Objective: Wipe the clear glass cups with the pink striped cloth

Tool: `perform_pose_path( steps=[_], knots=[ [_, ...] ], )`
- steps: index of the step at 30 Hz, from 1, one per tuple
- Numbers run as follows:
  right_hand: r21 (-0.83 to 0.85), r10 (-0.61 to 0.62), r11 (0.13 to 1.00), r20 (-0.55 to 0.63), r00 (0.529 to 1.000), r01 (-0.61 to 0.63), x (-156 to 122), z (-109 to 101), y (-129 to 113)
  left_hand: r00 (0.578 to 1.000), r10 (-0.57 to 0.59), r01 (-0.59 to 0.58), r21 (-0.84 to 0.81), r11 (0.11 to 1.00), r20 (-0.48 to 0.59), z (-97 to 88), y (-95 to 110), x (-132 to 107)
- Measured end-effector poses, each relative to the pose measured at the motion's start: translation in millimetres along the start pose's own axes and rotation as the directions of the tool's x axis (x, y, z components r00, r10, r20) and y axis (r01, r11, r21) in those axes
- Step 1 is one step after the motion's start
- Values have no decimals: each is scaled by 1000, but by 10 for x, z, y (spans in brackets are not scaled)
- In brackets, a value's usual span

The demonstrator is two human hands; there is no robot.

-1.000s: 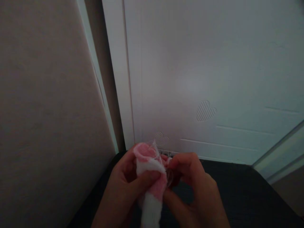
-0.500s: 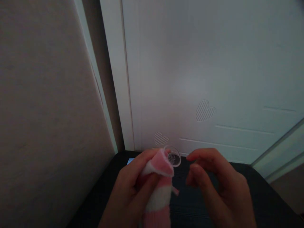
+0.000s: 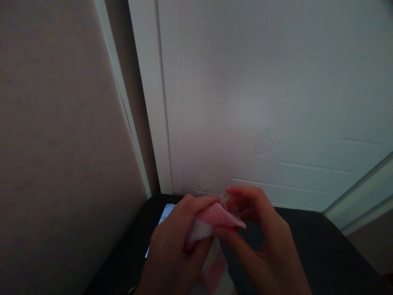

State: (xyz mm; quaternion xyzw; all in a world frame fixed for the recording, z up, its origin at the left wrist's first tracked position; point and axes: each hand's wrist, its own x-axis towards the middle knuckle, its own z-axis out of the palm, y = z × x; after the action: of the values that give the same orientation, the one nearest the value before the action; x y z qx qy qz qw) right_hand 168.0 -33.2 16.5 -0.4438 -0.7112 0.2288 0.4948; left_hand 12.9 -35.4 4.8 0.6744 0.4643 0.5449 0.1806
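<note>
A pink-and-white striped fabric piece (image 3: pixel 216 252) is hanging from the left hand (image 3: pixel 176 241), whose thumb and fingers are pinching it. The right hand (image 3: pixel 264 233) is curling beside it, its thumb touching the pink edge; whether its fingers are gripping the clear piece (image 3: pixel 225 200) near them, I cannot tell. Left of the left hand, a phone (image 3: pixel 166 211) is lying partly hidden on a dark surface (image 3: pixel 310 241).
</note>
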Motion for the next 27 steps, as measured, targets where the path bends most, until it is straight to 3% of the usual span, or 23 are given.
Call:
perform_pose_path(
  steps=[8, 14, 18, 23, 27],
  knots=[
    [49, 127, 991, -14, 992, -127, 35, -15, -62, 998, -53, 55, -70, 996, 41, 42, 3, -27],
    [142, 81, 987, 14, 997, -82, 35, -42, -27, 973, -117, 152, -173, 973, 197, -22, -48, -89],
    [155, 77, 984, 47, 996, -84, 5, -87, -49, 946, -128, 234, -353, 906, 297, -107, -58, -83],
    [152, 77, 984, 73, 994, -87, 5, -58, -68, 956, -185, 272, -448, 852, 228, -61, 16, 32],
    [130, 47, 990, 59, 997, -55, 33, -38, -43, 939, -259, 338, -467, 817, 226, -22, 46, 87]
  ],
)
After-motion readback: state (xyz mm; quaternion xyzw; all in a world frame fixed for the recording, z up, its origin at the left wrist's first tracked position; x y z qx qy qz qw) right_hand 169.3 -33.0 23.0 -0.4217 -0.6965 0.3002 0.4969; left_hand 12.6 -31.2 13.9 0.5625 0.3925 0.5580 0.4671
